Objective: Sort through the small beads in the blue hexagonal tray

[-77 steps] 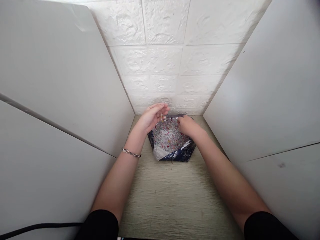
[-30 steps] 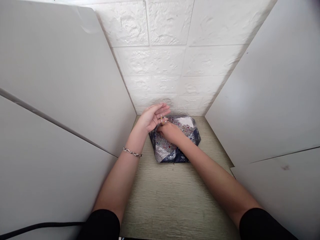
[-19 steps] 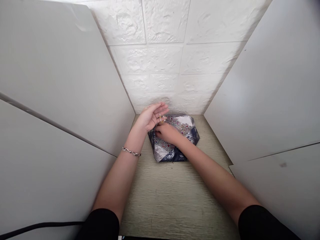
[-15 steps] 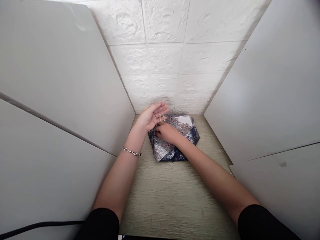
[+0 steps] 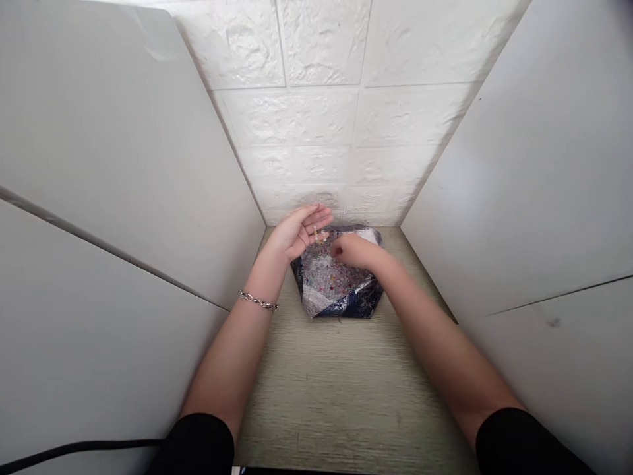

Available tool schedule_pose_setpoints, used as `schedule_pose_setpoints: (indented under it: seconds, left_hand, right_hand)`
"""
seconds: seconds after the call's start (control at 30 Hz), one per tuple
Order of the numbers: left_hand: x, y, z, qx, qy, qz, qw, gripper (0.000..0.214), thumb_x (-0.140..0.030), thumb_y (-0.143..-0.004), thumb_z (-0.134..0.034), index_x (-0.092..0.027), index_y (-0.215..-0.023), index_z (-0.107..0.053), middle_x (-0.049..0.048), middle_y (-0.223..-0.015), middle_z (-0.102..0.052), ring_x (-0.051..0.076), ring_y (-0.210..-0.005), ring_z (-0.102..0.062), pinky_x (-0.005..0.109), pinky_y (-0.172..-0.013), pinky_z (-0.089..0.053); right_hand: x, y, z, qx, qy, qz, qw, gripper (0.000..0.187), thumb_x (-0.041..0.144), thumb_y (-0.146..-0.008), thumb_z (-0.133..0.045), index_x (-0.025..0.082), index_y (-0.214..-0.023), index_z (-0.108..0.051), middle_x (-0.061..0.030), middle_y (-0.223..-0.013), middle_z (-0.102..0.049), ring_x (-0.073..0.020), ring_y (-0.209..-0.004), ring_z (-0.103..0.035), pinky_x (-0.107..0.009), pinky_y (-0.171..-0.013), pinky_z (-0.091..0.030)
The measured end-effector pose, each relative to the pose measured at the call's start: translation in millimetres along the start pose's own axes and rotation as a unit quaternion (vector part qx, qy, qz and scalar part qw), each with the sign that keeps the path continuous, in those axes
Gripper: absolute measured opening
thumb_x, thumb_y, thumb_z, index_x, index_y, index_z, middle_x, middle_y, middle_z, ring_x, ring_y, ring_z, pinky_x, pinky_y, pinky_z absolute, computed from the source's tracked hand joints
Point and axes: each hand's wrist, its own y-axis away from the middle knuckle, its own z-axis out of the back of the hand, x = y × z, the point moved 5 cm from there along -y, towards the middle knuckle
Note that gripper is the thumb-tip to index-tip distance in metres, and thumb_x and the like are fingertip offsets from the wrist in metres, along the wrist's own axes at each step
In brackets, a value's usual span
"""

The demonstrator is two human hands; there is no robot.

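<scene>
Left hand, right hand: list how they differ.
The left hand has its fingers extended; the right hand has them curled. Beads show at the left hand's fingers; anything in the right hand is hidden. A bracelet circles the left forearm; none shows on the right. Both hands are near the wrapper.

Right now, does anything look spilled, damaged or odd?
One small thing: a dark smudge on the lower right panel, odd against its pale surface. I see no spill: the loose beads I can make out lie in the blue-and-silver wrapper.
</scene>
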Motion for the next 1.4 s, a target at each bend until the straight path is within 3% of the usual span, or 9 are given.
schedule_pose_setpoints:
  seconds: [0.17, 0.3, 0.37, 0.5, 0.7, 0.93, 1.13, 1.27, 1.4]
  left_hand:
    - [7, 1, -5.0, 0.034, -0.019, 0.028, 0.999, 0.015, -0.026, -0.072, -0.063, -0.014, -0.080, -0.063, 0.0077, -0.087, -0.068, 0.017, -0.083, -0.063, 0.031, -0.069, -0.049]
    - [13, 3, -11.9, 0.068, -0.020, 0.035, 0.997, 0.013, -0.026, -0.072, -0.063, -0.015, -0.078, -0.064, 0.0077, -0.086, -0.068, 0.017, -0.083, -0.062, 0.034, -0.069, -0.049]
    - [15, 5, -15.2, 0.085, -0.017, 0.038, 0.996, 0.013, -0.026, -0.072, -0.063, -0.015, -0.078, -0.064, 0.0073, -0.087, -0.067, 0.017, -0.081, -0.061, 0.033, -0.068, -0.049]
    - [19, 5, -16.7, 0.089, -0.021, 0.039, 0.995, 0.013, -0.028, -0.073, -0.061, -0.016, -0.078, -0.064, 0.0078, -0.089, -0.067, 0.015, -0.076, -0.061, 0.030, -0.063, -0.048]
    - [20, 4, -18.1, 0.115, -0.031, 0.036, 0.992, 0.017, -0.031, -0.073, -0.062, -0.016, -0.080, -0.065, 0.0079, -0.093, -0.067, 0.013, -0.071, -0.060, 0.025, -0.058, -0.045]
    - [15, 7, -20.5, 0.119, -0.036, 0.040, 0.991, 0.016, -0.028, -0.074, -0.061, -0.014, -0.080, -0.062, 0.0073, -0.090, -0.067, 0.012, -0.070, -0.059, 0.026, -0.059, -0.046]
    - [10, 7, -15.0, 0.094, -0.033, 0.040, 0.994, 0.013, -0.026, -0.075, -0.059, -0.014, -0.080, -0.060, 0.0086, -0.096, -0.065, 0.017, -0.080, -0.062, 0.030, -0.062, -0.050]
    - [7, 4, -8.4, 0.069, -0.052, 0.026, 0.996, 0.013, -0.025, -0.075, -0.060, -0.014, -0.081, -0.060, 0.0085, -0.091, -0.065, 0.018, -0.081, -0.063, 0.030, -0.065, -0.051]
    - [6, 1, -5.0, 0.068, -0.060, 0.012, 0.996, 0.011, -0.023, -0.075, -0.059, -0.014, -0.080, -0.061, 0.0042, -0.079, -0.064, 0.013, -0.071, -0.063, 0.027, -0.063, -0.052]
  right_hand:
    - [-23, 11, 26, -0.043, -0.118, -0.033, 0.992, 0.024, 0.013, -0.072, -0.046, 0.018, -0.087, -0.064, -0.0009, -0.092, -0.066, -0.0118, -0.080, -0.057, -0.019, -0.071, -0.039]
    - [-30, 23, 48, -0.109, -0.199, -0.054, 0.972, 0.024, 0.019, -0.076, -0.041, 0.014, -0.090, -0.059, -0.0018, -0.080, -0.061, -0.0095, -0.065, -0.051, -0.020, -0.058, -0.037]
    - [-25, 27, 51, -0.093, -0.232, -0.035, 0.968, 0.025, 0.029, -0.078, -0.043, 0.013, -0.086, -0.060, 0.0001, -0.070, -0.057, -0.0079, -0.056, -0.045, -0.020, -0.052, -0.034]
    - [-13, 31, 47, -0.038, -0.259, -0.019, 0.965, 0.036, 0.045, -0.073, -0.052, 0.012, -0.080, -0.066, 0.0030, -0.056, -0.051, -0.0071, -0.049, -0.039, -0.021, -0.050, -0.030]
    - [0, 27, 42, -0.057, -0.355, 0.022, 0.933, 0.027, 0.029, -0.070, -0.058, 0.012, -0.088, -0.069, -0.0037, -0.086, -0.067, -0.0101, -0.073, -0.055, -0.023, -0.074, -0.040]
    - [-2, 23, 40, -0.084, -0.423, 0.033, 0.902, 0.029, 0.031, -0.070, -0.059, 0.015, -0.092, -0.068, -0.0011, -0.082, -0.066, -0.0084, -0.066, -0.052, -0.022, -0.066, -0.039]
    - [-14, 26, 41, -0.071, -0.374, -0.033, 0.924, 0.026, 0.037, -0.071, -0.055, 0.013, -0.075, -0.065, 0.0046, -0.051, -0.044, -0.0052, -0.045, -0.031, -0.022, -0.044, -0.021]
    - [-22, 25, 39, -0.058, -0.378, -0.039, 0.923, 0.023, 0.036, -0.069, -0.055, 0.015, -0.075, -0.063, 0.0036, -0.056, -0.046, -0.0063, -0.048, -0.035, -0.022, -0.046, -0.024]
    - [-25, 21, 38, -0.068, -0.402, -0.001, 0.913, 0.022, 0.036, -0.069, -0.055, 0.016, -0.078, -0.061, 0.0021, -0.065, -0.053, -0.0072, -0.054, -0.039, -0.022, -0.050, -0.029]
